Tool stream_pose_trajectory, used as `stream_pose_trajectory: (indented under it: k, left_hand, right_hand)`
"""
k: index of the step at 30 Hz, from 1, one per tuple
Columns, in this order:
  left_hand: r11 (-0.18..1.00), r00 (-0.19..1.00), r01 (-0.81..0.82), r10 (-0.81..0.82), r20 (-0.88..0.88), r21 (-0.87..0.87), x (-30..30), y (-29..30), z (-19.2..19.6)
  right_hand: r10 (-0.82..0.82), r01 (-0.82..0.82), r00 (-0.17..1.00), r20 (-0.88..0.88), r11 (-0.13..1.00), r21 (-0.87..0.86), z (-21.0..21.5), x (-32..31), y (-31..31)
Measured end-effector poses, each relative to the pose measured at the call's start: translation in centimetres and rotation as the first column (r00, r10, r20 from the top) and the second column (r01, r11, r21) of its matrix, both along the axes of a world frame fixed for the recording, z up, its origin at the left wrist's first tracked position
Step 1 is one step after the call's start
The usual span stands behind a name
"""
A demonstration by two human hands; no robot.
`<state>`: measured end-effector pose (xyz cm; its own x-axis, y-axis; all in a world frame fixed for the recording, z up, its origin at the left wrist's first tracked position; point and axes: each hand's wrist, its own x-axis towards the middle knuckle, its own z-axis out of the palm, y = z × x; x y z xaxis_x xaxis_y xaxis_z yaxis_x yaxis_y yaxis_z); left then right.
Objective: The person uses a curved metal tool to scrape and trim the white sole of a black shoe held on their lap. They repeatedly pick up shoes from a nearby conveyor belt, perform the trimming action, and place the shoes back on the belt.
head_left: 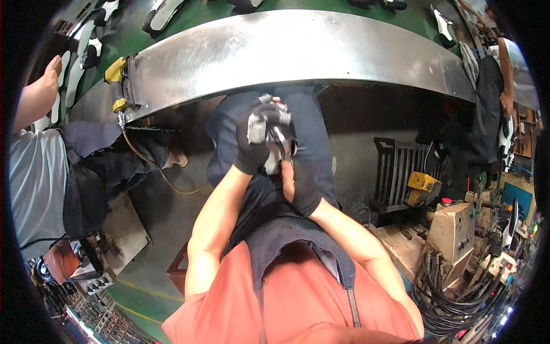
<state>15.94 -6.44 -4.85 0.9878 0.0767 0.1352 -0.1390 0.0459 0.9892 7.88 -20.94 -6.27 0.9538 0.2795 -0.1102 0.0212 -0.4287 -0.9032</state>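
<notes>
Both my hands wear black gloves and are raised in front of my lap, below the curved steel edge of a conveyor (286,51). My left hand (258,140) is closed around the upper side of a small black, white and grey shoe part (274,150). My right hand (299,183) grips the same piece from below, palm turned toward me. Most of the piece is hidden between the gloves. My forearms are bare, and a dark apron covers my lap.
Black and white shoe parts (163,12) lie on the green conveyor belt behind the steel edge. A co-worker in a grey shirt (34,178) sits at left, one arm raised. Another person (490,97) stands at right. A beige machine with cables (458,229) sits at lower right.
</notes>
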Motion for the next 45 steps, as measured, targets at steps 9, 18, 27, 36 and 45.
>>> stream_pose_trajectory:
  k: [9,18,27,36,45]
  left_hand:
    - [0.908,0.932,-0.079,-0.079,-0.354,-0.411,-8.0,-0.8,2.2]
    - [0.753,0.859,-0.046,-0.306,-0.411,-0.657,-4.4,2.7,-0.8]
    - [0.879,0.888,0.097,0.135,-0.439,0.466,-3.7,2.0,-3.5]
    - [0.856,0.943,0.104,0.077,-0.324,0.507,-11.1,-0.7,-2.2]
    - [0.761,0.972,0.206,-0.085,-0.22,0.616,-7.9,-1.1,-2.8]
  right_hand:
    - [0.573,-0.573,0.818,-0.039,0.819,0.02,-3.6,-8.3,-8.6]
    - [0.268,-0.273,0.919,-0.29,0.962,0.024,13.1,1.7,-3.5]
    - [0.196,0.081,0.664,-0.722,0.941,0.329,3.4,7.6,-3.7]
    - [0.445,-0.43,0.7,-0.558,0.887,0.167,2.1,7.2,-9.0]
    - [0.445,-0.499,0.865,-0.233,0.815,-0.296,2.1,3.2,-8.0]
